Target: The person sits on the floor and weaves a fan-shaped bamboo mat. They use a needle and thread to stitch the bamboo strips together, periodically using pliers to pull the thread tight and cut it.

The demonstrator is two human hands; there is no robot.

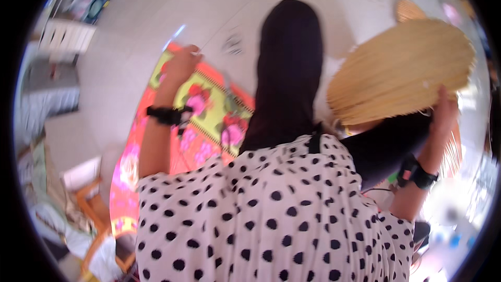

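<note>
Right hand clamped on the near edge of a straw panel, which spreads forward and left of it. Judged light, stiffish, prone to fray — grip several strands together at the edge. Left hand, above floral cloth: fingers curled — from here, can't tell what they pinch.

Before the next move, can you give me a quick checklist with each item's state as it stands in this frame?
1. Right hand at the woven disc's edge: ok.
2. Both hands on the disc: not ok; the left hand is away from it.
3. What the left hand pinches, if anything: cannot tell, blurred.
4. Whole disc unobstructed: not ok; the right hand covers part of its edge.
5. Mat in view, left of the dark-clad knee: ok.
</note>
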